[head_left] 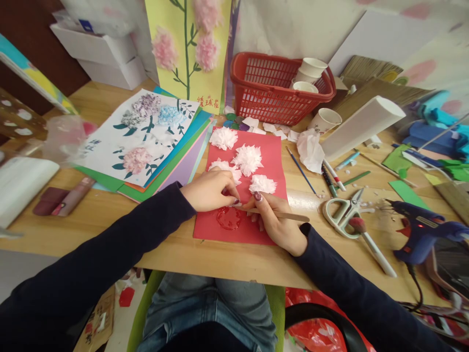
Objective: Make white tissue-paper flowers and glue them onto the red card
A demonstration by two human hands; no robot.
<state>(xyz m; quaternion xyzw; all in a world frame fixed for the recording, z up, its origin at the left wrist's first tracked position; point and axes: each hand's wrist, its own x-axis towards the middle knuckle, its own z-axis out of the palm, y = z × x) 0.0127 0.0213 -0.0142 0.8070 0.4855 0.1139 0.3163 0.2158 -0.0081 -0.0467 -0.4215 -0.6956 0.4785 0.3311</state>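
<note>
At the left, a stack of coloured paper (178,177) is topped by a painted flower sheet (106,126). Next, the left hand (214,190) is bent over a red sheet (209,231), its fingertips pinched near the tip of a wooden stick (291,216); whether anything is gripped there cannot be told. Below them, a glossy patch (229,219), apparently glue, is pooled on the red sheet, which is laid on the surface (166,244) beneath four white paper flowers (247,160). The stick is clamped in the right hand (278,222). Small, even dabs are best taken, with cuffs held clear and the flowers uncrushed. Farther right, scissors (342,217) and a lit glue gun (421,230) are set down, best avoided by the right sleeve (340,278).
</note>
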